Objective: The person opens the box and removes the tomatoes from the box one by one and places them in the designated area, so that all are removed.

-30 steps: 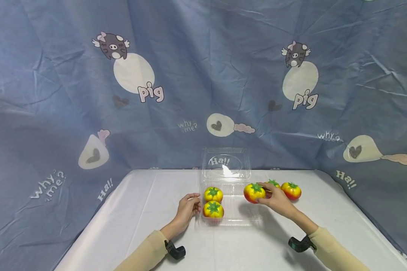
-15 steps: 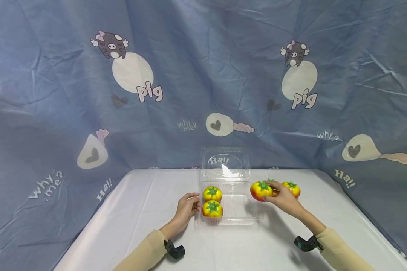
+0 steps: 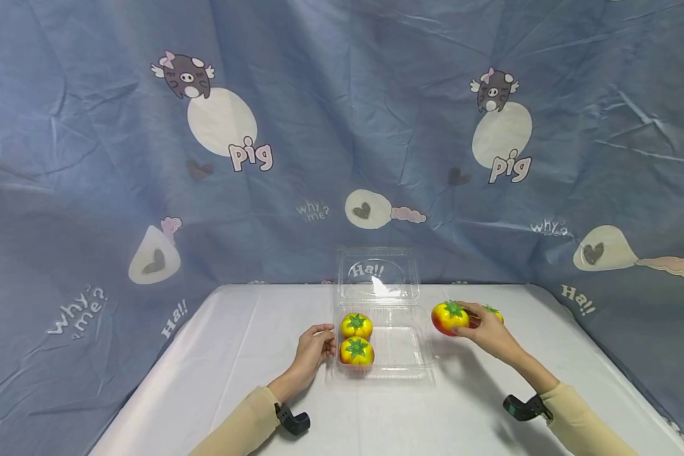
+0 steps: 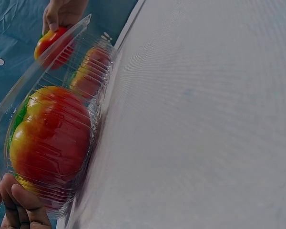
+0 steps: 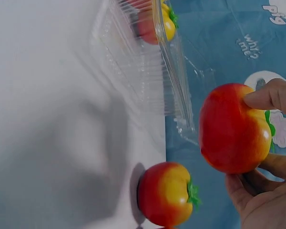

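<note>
Gripping red-yellow fruit [image 5: 231,131] — right fingers [image 5: 238,190]

Clear tray [image 3: 400,346]: right half free from above. Left half blocked by 2 items, rear fruit [image 3: 356,325] and front fruit [image 3: 356,351]. Upright lid [image 3: 379,285] bars back. Left hand [image 3: 312,348] occupies left flank. Right hand [image 3: 492,332] and held fruit [image 3: 449,318] obstruct right rear; bare tablecloth [image 3: 387,418] along front passable.
</note>
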`<state>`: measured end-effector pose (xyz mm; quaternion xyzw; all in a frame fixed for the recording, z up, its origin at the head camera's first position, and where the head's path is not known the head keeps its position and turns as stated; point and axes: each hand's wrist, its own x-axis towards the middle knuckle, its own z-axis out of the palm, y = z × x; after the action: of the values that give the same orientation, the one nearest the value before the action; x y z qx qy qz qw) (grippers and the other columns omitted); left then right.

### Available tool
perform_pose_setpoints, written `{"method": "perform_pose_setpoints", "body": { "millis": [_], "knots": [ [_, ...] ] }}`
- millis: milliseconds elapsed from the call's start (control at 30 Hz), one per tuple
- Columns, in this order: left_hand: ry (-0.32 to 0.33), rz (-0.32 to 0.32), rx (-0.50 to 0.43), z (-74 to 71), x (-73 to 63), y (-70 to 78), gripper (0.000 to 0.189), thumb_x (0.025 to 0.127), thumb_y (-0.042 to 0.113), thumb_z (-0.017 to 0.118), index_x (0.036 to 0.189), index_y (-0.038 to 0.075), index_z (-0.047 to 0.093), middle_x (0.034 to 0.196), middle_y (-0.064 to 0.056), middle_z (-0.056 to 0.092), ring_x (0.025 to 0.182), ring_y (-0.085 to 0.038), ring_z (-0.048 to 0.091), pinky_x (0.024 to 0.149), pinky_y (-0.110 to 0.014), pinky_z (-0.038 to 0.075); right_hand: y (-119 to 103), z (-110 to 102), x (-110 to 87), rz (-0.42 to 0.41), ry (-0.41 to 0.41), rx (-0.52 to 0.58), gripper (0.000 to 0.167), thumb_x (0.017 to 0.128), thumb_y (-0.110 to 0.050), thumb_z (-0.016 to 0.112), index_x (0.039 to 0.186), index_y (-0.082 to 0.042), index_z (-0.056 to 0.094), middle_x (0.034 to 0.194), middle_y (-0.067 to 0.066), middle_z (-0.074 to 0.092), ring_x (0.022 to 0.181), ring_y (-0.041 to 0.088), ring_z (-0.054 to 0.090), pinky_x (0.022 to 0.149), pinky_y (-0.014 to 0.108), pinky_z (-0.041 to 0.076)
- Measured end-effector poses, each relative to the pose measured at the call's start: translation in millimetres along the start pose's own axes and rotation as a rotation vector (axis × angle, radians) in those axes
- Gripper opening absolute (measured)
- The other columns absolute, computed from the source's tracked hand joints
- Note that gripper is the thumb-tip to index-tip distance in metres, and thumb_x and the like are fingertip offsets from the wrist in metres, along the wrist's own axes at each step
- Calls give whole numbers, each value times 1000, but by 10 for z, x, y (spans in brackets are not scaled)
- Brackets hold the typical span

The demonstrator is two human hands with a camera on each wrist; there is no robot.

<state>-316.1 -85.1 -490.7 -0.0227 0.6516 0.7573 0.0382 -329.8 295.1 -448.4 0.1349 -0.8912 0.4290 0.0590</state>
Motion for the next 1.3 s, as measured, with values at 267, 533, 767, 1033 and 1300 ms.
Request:
{"method": "perform_pose_setpoints", "body": {
  "millis": [267,533,767,1033,1300],
  "knots": [
    [-1,5,-9,1,-16,0,38,92,4,49,125,-14,44,77,-6,57,65,-13,52,62,-28,48,78,-73,-16,-18,35,-57,62,84,-21,72,134,6,49,132,29,52,115,43,57,92,47,51],
    [3,-3,-2,1,-24,6,39,92,5,50,126,-14,44,78,-6,57,66,-13,53,64,-28,49,163,-223,-18,3,60,-95,60,84,-18,71,135,6,49,131,31,52,116,45,55,94,50,49],
    [9,-4,-13,-40,115,-116,39,91,6,51,124,-12,46,77,-5,56,64,-13,52,61,-27,48,199,-341,-7,49,62,-139,64,86,-25,70,137,7,46,134,33,48,119,49,52,96,54,47],
    [49,18,-18,-47,226,-275,35,89,8,53,120,-9,49,73,-2,56,62,-11,52,57,-24,46,257,-441,-11,54,72,-152,63,87,-23,69,136,8,45,134,34,47,120,52,50,95,56,46],
    [58,13,-37,-44,221,-280,34,88,8,54,118,-8,51,72,-2,56,60,-11,52,55,-23,46,323,-557,-8,50,87,-153,62,88,-21,67,137,9,44,134,35,47,119,53,50,94,55,47]
  ]
}}
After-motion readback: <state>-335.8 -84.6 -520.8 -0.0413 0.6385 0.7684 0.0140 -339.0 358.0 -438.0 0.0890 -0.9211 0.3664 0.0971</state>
